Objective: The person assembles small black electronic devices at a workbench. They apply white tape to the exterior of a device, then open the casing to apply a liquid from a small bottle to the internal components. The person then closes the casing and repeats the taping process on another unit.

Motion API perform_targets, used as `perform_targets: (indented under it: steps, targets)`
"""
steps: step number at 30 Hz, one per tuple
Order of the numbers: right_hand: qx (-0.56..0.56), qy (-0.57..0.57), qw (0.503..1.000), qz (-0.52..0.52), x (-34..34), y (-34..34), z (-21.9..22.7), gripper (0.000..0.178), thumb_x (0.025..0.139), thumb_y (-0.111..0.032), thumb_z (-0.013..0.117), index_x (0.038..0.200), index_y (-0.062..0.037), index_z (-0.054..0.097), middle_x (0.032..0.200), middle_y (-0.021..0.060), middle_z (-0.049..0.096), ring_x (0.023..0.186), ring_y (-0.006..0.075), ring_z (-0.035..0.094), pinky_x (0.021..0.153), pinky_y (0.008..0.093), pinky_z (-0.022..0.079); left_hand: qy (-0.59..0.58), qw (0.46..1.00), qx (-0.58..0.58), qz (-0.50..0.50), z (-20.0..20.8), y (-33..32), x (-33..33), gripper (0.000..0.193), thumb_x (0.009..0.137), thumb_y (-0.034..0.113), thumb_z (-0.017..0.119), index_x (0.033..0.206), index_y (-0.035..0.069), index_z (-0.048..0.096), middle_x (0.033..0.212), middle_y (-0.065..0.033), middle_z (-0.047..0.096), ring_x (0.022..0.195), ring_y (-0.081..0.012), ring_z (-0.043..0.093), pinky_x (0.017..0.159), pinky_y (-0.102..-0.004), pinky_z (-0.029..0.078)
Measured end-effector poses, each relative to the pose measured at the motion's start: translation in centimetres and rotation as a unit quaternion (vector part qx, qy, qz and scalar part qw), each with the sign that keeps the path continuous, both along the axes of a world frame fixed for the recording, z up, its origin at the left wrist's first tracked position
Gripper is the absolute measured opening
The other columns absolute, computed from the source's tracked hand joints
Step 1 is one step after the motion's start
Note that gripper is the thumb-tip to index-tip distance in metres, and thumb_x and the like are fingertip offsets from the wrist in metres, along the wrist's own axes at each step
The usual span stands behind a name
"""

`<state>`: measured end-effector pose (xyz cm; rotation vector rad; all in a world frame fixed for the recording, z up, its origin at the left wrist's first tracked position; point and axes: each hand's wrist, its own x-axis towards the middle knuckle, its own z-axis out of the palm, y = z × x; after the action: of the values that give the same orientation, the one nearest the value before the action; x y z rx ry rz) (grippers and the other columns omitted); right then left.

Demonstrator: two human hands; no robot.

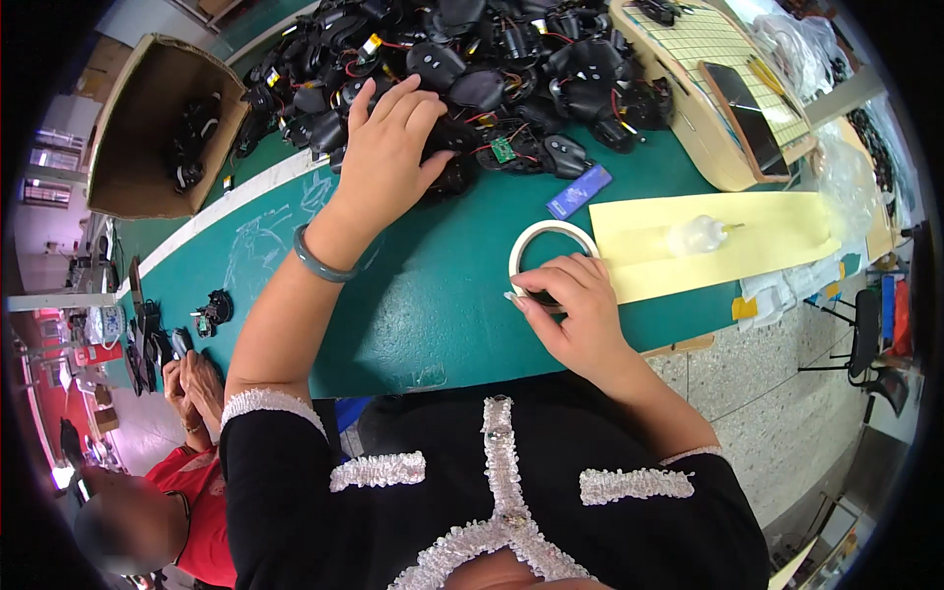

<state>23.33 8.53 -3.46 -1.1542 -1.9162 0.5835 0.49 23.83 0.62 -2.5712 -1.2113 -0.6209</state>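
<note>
Green counter (442, 305) spreads before you, a heap of black, curved-shelled plastic parts (477, 88) at twelve o'clock. At eleven, your left hand (385, 157) rests its loosely spread fingers at the heap; you can't tell whether they grip anything. At two, your right hand (578, 310) pinches a cream-coloured tape ring (551, 227) at its eight o'clock, fingers nearly together.

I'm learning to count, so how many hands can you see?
4: the camera wearer's left hand at the black parts, right hand on the tape roll, and a co-worker's two hands, partly overlapping, at lower left.
</note>
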Motion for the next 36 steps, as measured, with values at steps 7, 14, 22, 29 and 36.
perform_targets:
  steps: [7,14,22,29,36]
  targets:
    - [0.010,0.018,1.000,-0.005,0.0,-0.2,-0.6,0.014,0.080,-0.015,0.072,0.093,-0.0111,0.067,0.082,0.0019,0.061,0.081,0.0226,0.056,0.078,0.0363,0.038,-0.219,0.954,-0.195,-0.063,2.6,-1.7,0.4,0.025,0.078,-0.003,0.071,0.098,0.003,0.059,0.107,-0.0113,0.069,0.102,-0.0200,0.065,0.090,-0.0313,0.049]
    - [0.033,0.032,0.999,-0.001,0.0,0.1,-1.1,0.014,0.079,-0.015,0.072,0.091,-0.0101,0.067,0.082,0.0031,0.062,0.080,0.0244,0.058,0.077,0.0375,0.040,-0.340,0.893,-0.260,-0.140,4.6,-7.9,-2.3,0.026,0.077,-0.010,0.070,0.098,0.001,0.058,0.106,-0.0099,0.069,0.106,-0.0226,0.064,0.091,-0.0340,0.050]
    - [0.015,0.042,0.999,0.002,-0.1,0.1,-1.2,0.013,0.079,-0.012,0.072,0.091,-0.0093,0.068,0.081,0.0038,0.064,0.080,0.0233,0.061,0.076,0.0367,0.042,-0.133,0.955,-0.247,-0.091,0.9,-16.2,-5.3,0.040,0.062,-0.006,0.078,0.098,0.007,0.067,0.115,-0.0099,0.064,0.118,-0.0321,0.058,0.099,-0.0445,0.045]
    - [0.118,0.015,0.992,-0.035,-0.5,-0.8,-0.3,0.017,0.076,-0.010,0.073,0.093,-0.0101,0.069,0.087,0.0046,0.065,0.085,0.0259,0.060,0.080,0.0377,0.043,-0.374,0.811,-0.213,-0.396,12.0,-25.3,-5.7,0.046,0.071,0.024,0.077,0.108,0.006,0.057,0.080,-0.0102,0.063,0.074,-0.0266,0.063,0.064,-0.0350,0.048]
    - [0.132,-0.074,0.979,0.136,-3.7,1.3,0.5,0.049,0.075,-0.012,0.072,0.123,-0.0158,0.061,0.120,0.0060,0.061,0.114,0.0283,0.055,0.097,0.0445,0.042,-0.377,0.605,-0.164,-0.682,16.9,-27.3,-4.9,0.019,0.096,0.020,0.041,0.112,0.008,0.038,0.067,-0.0105,0.058,0.058,-0.0253,0.060,0.049,-0.0344,0.040]
